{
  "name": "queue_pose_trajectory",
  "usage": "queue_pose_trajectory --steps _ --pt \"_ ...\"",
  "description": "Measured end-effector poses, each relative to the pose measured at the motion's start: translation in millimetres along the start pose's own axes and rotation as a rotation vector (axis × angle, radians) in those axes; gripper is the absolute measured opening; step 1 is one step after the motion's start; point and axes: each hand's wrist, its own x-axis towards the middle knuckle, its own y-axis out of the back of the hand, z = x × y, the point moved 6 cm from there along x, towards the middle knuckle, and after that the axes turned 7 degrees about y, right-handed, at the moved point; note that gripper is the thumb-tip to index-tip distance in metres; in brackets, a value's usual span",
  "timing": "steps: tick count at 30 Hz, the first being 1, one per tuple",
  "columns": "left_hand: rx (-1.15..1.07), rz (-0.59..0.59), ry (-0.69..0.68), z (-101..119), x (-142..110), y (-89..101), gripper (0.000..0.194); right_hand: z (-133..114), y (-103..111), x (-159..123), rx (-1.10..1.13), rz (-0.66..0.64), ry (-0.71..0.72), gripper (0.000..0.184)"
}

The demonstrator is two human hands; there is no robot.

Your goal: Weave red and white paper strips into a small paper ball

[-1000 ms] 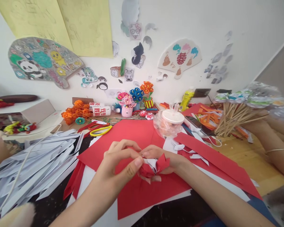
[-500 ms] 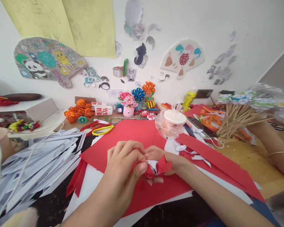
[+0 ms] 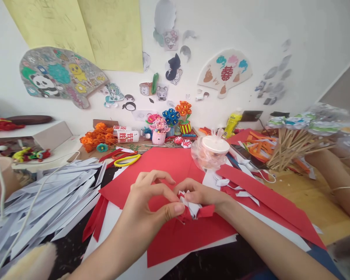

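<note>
A small folded paper piece in red and white (image 3: 194, 210), with pointed flaps sticking out, is held between my hands over the table. My right hand (image 3: 202, 192) is closed around its far side, the thumb pressing on the white folds. From the left, my left hand (image 3: 154, 200) pinches the near edge with thumb and index finger, while its other fingers curl above. Under both hands lies a large red paper sheet (image 3: 166, 241) on top of white sheets. Part of the folded piece is hidden by my fingers.
Many white paper strips (image 3: 64, 202) cover the left side. Yellow-handled scissors (image 3: 126, 160) and a lidded cup in a plastic bag (image 3: 214, 146) lie beyond my hands. At right, another person's arm (image 3: 329, 171) is beside a bundle of wooden sticks (image 3: 288, 147).
My left fingers closed over the paper piece, then lifted and spread somewhat. The piece has turned in my hands, and my right thumb now presses on its white folds.
</note>
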Motion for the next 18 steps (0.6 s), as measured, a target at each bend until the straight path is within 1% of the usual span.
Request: queue_pose_trajectory --steps 3,7,11,14,18 --pt "-0.032 -0.019 0.017 -1 -1 -2.1 0.026 -3 0 0 -0.099 -0.026 0.023 0.047" --pt "-0.146 -0.119 0.013 -6 0 -7.4 0.019 -2 -7 0 -0.060 -0.127 0.017 0.046" --pt "-0.251 -0.196 0.047 -11 1 -10.1 0.019 3 -8 0 -0.059 -0.154 -0.018 0.048" --pt "-0.247 -0.190 0.038 -9 1 -10.1 0.017 6 -8 0 -0.075 -0.166 -0.049 0.050" --pt "-0.232 -0.120 0.022 -7 -1 -11.3 0.016 8 -8 -1 -0.122 -0.202 -0.047 0.052"
